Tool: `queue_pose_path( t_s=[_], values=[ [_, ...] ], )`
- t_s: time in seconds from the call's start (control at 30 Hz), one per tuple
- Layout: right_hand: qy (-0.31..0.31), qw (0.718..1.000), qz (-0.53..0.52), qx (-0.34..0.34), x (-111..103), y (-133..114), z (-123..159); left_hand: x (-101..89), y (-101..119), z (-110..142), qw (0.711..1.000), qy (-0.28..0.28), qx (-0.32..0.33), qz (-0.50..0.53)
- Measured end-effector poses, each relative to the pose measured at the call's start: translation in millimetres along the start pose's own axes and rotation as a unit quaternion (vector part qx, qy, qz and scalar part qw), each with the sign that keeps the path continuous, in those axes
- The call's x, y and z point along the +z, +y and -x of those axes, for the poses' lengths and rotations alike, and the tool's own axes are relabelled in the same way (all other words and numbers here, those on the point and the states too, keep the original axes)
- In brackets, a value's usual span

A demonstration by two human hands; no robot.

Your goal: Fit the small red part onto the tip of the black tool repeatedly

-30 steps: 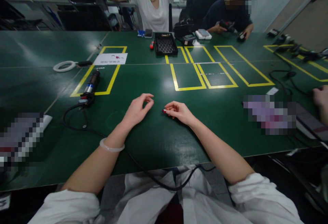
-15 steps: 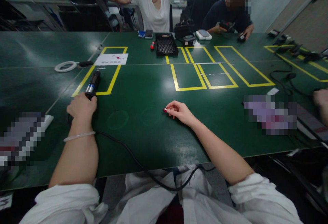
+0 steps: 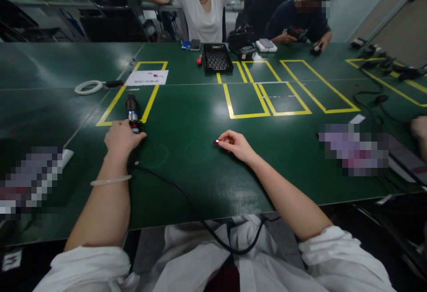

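Note:
My left hand is closed around the rear of a black corded hand tool with a silver and blue band. Its barrel points away from me over the green table, and my hand hides part of the grip; the tool's exact kind is not clear. My right hand hovers low over or rests on the tabletop, I cannot tell which. Its thumb and fingertips pinch a small dark-red piece with a bright white spot, too small to name.
A black cable runs from the tool over the table edge towards my lap. Yellow tape outlines, a white paper, a white ring-shaped cord and a black tray lie farther off. People sit across the table.
My left hand has moved right and slightly nearer with the tool, whose barrel now leans a little left instead of right. The right hand stays nearly in place, still pinching the small piece.

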State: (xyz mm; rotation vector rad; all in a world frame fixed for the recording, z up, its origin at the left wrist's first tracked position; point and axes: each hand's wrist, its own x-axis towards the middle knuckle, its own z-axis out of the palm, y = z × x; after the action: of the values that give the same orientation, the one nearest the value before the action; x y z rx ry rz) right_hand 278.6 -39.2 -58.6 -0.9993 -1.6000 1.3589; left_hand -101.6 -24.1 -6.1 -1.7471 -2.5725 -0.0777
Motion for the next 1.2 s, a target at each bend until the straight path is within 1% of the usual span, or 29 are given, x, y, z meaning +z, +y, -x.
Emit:
queue_pose_path(
  t_s=[0.13, 0.23, 0.43, 0.57, 0.67, 0.8, 1.0, 1.1, 1.2],
  values=[
    [0.006, 1.0, 0.008, -0.007, 0, 1, -1, 3.1, 30, 14, 0.999, 0.02, 0.038, 0.017],
    [0.005, 1.0, 0.018, -0.009, 0, 0, -1, 6.3, 59, 30, 0.995, 0.038, 0.089, 0.035],
    [0.016, 0.998, 0.05, -0.019, 0, 2, 0, 9.4, 118, 73, 0.975, 0.041, 0.217, 0.037],
    [0.031, 0.994, 0.097, -0.046, -1, 4, 1, 9.7, 145, 102, 0.96, 0.035, 0.276, 0.042],
    [0.03, 0.99, 0.125, -0.059, -1, 4, 2, 11.7, 154, 115, 0.949, 0.031, 0.307, 0.058],
    [0.013, 0.984, 0.157, -0.088, 0, 2, 3, 15.7, 156, 121, 0.939, 0.031, 0.334, 0.081],
    [0.01, 0.973, 0.204, -0.111, 3, 2, 4, 18.7, 156, 123, 0.935, 0.037, 0.34, 0.088],
    [0.007, 0.971, 0.208, -0.119, 4, 3, 3, 18.5, 156, 123, 0.935, 0.041, 0.342, 0.082],
    [0.016, 0.968, 0.214, -0.129, 4, 4, 2, 18.2, 157, 123, 0.935, 0.046, 0.345, 0.075]
  ],
)
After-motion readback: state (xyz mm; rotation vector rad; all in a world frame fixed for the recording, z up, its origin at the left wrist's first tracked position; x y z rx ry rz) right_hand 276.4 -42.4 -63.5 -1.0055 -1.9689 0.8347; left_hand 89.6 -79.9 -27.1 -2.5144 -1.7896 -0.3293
